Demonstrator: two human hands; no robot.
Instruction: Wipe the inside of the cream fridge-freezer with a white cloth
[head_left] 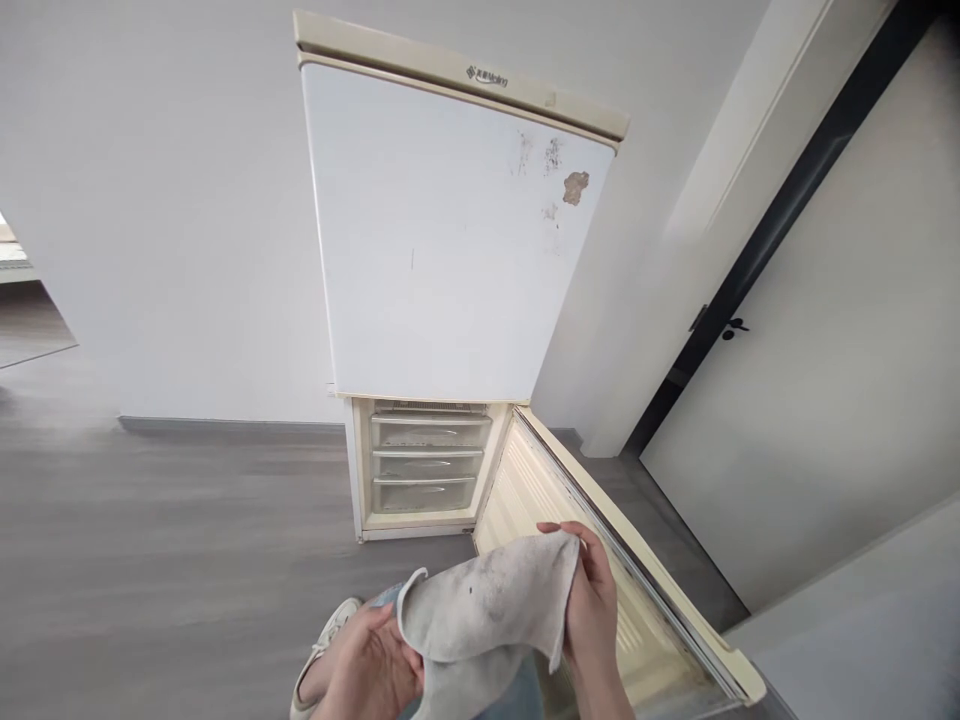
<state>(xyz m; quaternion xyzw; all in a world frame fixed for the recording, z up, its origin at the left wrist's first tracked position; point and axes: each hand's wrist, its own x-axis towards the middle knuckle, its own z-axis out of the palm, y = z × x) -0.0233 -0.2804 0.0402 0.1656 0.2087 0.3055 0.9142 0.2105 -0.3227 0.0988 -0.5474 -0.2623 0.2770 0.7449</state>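
My hands hold up a grey, soiled cloth [480, 620] spread between them, with dark smudges on its face. My left hand [367, 670] grips its left side, and my right hand [589, 600] pinches its upper right corner. Just ahead stands an old white Meiling refrigerator [435, 240], its upper door shut and its paint flaking near the top right. Its lower door [559, 510] swings open to the right, close beside my right hand. Inside are three clear plastic freezer drawers [424, 460], shut and apparently empty, though their contents are hard to make out.
A grey wood-look floor [172, 520] runs around the refrigerator, which stands against a white wall [165, 200]. To the right is a pale door [817, 400] with a black handle. My shoe [326, 645] shows at the bottom, and a doorway lies far left.
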